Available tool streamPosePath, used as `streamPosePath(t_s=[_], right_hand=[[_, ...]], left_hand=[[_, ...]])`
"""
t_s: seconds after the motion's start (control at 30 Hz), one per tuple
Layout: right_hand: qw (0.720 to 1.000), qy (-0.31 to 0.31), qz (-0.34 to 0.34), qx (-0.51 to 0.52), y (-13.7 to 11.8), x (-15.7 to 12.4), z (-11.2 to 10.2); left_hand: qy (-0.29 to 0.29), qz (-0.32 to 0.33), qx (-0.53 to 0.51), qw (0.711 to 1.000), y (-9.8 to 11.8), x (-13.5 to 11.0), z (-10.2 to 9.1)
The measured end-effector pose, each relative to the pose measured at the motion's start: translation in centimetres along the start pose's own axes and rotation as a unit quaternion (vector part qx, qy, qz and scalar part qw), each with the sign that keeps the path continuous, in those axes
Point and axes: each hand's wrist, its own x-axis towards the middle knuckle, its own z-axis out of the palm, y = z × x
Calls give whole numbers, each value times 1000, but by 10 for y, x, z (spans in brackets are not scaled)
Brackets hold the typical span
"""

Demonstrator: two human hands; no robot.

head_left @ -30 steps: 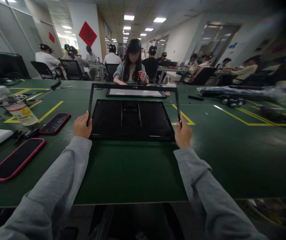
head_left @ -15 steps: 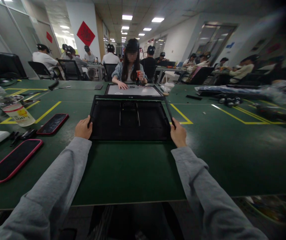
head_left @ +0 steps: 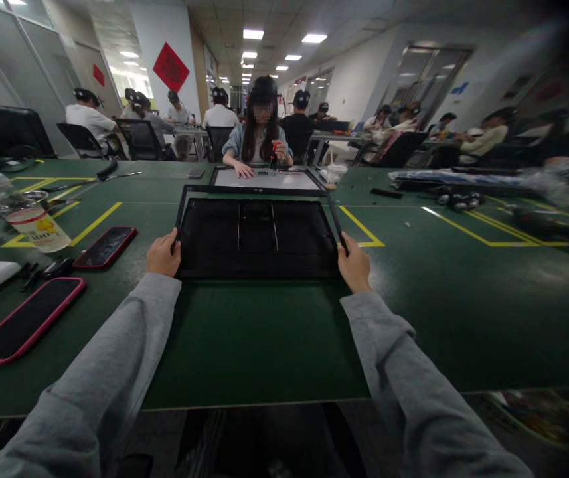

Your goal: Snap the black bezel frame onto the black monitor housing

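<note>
A thin black monitor bezel is held between my two hands, tilted, its far edge raised. My left hand is closed around its left side, and my right hand grips the right side. Beneath and within the bezel lies a black monitor back cover, its hollow inside facing up, with two thin metal strips near its middle. Whether the bezel's near edge touches the cover cannot be made out.
Across the green table a co-worker rests one hand on a grey panel and holds an orange-handled tool. Two phones and a bottle stand left. A drink cup and wrapped parts lie right.
The bezel's far edge has risen slightly, widening the gap to the back cover. My left hand has shifted a little left and up; both hands keep their hold.
</note>
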Motion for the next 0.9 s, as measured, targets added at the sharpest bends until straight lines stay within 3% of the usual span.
streamPosePath(t_s=[0.37, 0.53, 0.73, 0.9], right_hand=[[999, -43, -11, 6, 6, 2, 5], [998, -51, -20, 7, 10, 4, 7], [998, -53, -24, 7, 9, 5, 3], [997, -67, -5, -33, 2, 3, -5]], left_hand=[[-74, -67, 20, 995, -2, 0, 4], [-72, -96, -8, 993, 0, 1, 3], [-76, -164, -122, 976, -9, 6, 7], [-75, -226, -291, 927, -11, 11, 4]])
